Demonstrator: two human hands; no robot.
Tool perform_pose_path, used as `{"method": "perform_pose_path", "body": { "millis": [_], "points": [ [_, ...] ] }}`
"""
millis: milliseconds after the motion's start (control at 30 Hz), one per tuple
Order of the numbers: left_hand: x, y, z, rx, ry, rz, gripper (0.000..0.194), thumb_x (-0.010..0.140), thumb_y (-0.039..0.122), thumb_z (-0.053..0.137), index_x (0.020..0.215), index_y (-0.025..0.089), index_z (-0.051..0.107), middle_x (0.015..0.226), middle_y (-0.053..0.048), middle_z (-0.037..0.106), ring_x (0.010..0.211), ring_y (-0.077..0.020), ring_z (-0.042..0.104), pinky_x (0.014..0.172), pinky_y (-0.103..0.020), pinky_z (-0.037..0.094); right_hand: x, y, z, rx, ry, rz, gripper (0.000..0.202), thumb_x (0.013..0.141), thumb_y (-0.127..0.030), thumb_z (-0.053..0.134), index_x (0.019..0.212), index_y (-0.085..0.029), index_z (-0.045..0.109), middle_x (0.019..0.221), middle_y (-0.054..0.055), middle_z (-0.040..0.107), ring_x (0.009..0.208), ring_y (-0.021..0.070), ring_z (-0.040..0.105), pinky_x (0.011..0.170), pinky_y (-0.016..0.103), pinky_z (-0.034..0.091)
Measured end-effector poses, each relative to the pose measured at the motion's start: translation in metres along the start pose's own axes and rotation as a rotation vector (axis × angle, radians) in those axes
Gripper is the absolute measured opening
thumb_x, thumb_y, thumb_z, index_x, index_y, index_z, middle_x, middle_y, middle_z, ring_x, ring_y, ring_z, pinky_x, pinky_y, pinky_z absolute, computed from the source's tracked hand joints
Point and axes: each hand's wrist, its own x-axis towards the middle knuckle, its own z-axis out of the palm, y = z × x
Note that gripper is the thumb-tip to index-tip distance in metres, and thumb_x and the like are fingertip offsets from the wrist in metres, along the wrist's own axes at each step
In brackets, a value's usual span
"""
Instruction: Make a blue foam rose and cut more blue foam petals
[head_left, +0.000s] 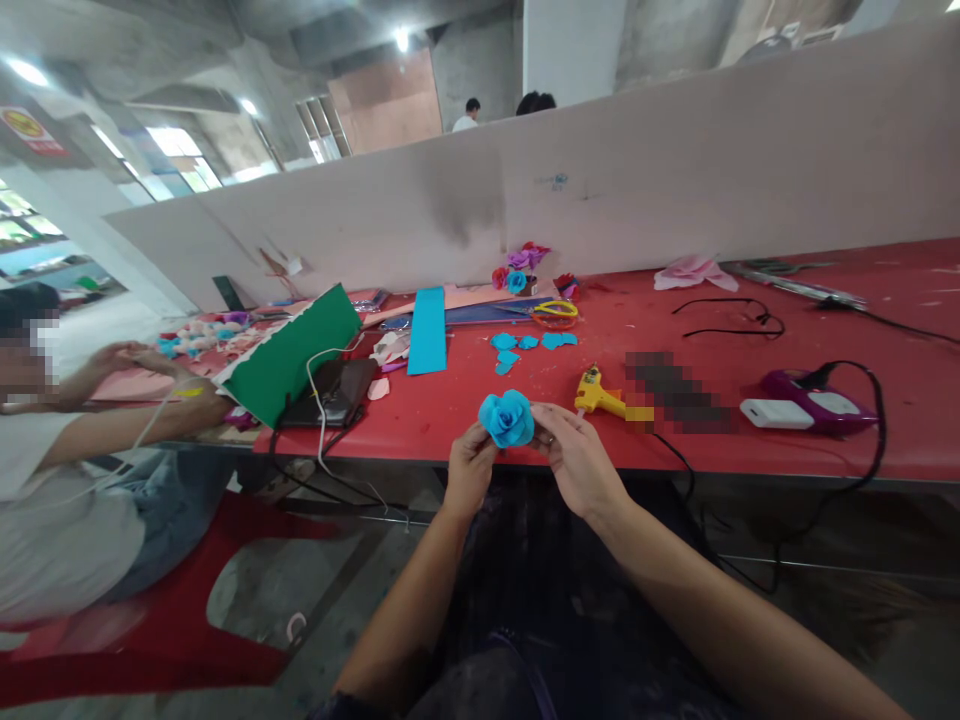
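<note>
A blue paper flower [507, 418] with layered petals is held up just over the table's front edge. My left hand [471, 465] is closed on its left underside. From the other side, the fingers of my right hand [577, 450] pinch the flower's right edge. Beyond the flower, several loose blue petals [504, 342] lie on the red table [480, 400]. To the right of my right hand rests a yellow glue gun [598, 392], its nozzle pointing up and away.
A green board [296, 355] leans at left near a co-worker's arm [142, 415]. Blue paper [427, 330], yellow-handled scissors [555, 308] and finished flowers [517, 275] lie farther back. At right are glasses [731, 315] and a purple device [825, 405] with cord. A partition [637, 200] bounds the table.
</note>
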Motion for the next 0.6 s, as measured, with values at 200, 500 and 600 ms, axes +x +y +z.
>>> {"method": "perform_pose_path", "body": {
  "millis": [200, 500, 600],
  "points": [
    [-0.001, -0.007, -0.003, -0.104, -0.044, -0.052, 0.016, 0.075, 0.033, 0.069, 0.076, 0.018, 0.071, 0.073, -0.002, 0.063, 0.070, -0.0138, 0.051, 0.071, -0.029, 0.044, 0.003, -0.002, 0.002, -0.052, 0.052, -0.012, 0.018, 0.067, -0.038, 0.078, 0.075, -0.023, 0.076, 0.077, 0.002, 0.074, 0.075, 0.0197, 0.067, 0.076, 0.035, 0.052],
    [-0.003, -0.008, -0.005, -0.151, -0.023, -0.033, 0.018, 0.072, 0.035, 0.073, 0.068, 0.018, 0.070, 0.072, -0.002, 0.060, 0.070, -0.0139, 0.050, 0.072, -0.029, 0.044, -0.006, -0.003, 0.009, -0.018, 0.017, -0.024, 0.018, 0.069, -0.040, 0.076, 0.070, -0.022, 0.077, 0.079, 0.004, 0.075, 0.088, 0.0231, 0.066, 0.079, 0.036, 0.052],
    [-0.004, -0.008, -0.008, -0.126, -0.025, -0.032, 0.022, 0.072, 0.038, 0.073, 0.066, 0.017, 0.068, 0.069, -0.002, 0.058, 0.069, -0.0140, 0.050, 0.070, -0.029, 0.044, -0.006, -0.004, 0.012, -0.012, 0.015, -0.022, 0.017, 0.068, -0.040, 0.076, 0.068, -0.023, 0.076, 0.080, 0.004, 0.075, 0.088, 0.0234, 0.066, 0.078, 0.035, 0.052]
  ]
}}
